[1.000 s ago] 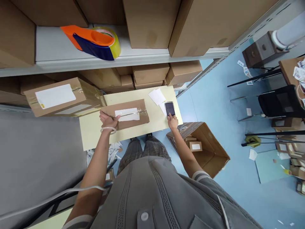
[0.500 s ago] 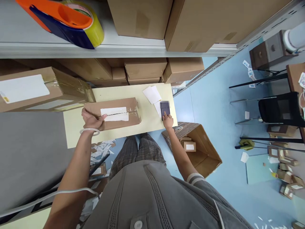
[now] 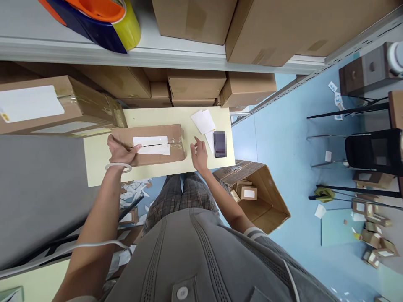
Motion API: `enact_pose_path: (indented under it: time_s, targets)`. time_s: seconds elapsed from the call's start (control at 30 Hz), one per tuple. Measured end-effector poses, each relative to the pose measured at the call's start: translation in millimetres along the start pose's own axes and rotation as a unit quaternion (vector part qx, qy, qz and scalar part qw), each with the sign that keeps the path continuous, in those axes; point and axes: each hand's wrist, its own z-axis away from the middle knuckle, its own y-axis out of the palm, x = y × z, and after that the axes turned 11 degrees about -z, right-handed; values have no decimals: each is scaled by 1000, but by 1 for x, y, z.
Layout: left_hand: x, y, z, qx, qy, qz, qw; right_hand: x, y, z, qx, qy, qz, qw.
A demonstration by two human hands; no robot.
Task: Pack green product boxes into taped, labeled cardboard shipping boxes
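Note:
A long cardboard box point(image 3: 147, 133) with a slit white label and tape at its right end lies on the pale yellow table point(image 3: 170, 170). My left hand point(image 3: 122, 152) grips its left end, with the thumb on top and the fingers at the far side. Just right of the box, my right hand point(image 3: 199, 156) hovers over the table, its fingers partly spread and nothing in them. A dark smartphone point(image 3: 219, 144) rests by the table's right edge, apart from my right hand. White paper slips point(image 3: 203, 122) lie beside the phone.
A larger taped box point(image 3: 91, 105) stands at the left. Cardboard boxes point(image 3: 197, 86) line the shelf behind the table. A tape dispenser point(image 3: 103, 25) sits on the upper shelf. On the floor at right, an open carton point(image 3: 267, 197) holds small boxes.
My right hand has left the phone and moved left toward the box, its fingers opening. My left hand still grips the box. The view has shifted slightly.

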Motion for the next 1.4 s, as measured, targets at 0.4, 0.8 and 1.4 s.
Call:
enact_pose_path:
  time_s: [0.4, 0.8, 1.4]
  targets:
    - [-2, 0, 2, -20, 18, -3, 1000, 66, 58, -19, -21, 32, 8, 999]
    - [-17, -8, 11, 9, -15, -31, 999, 63, 60, -21, -9, 34, 46, 998]
    - [-9, -2, 4, 5, -1, -5, 1000, 60, 61, -22, -44, 17, 56, 997]
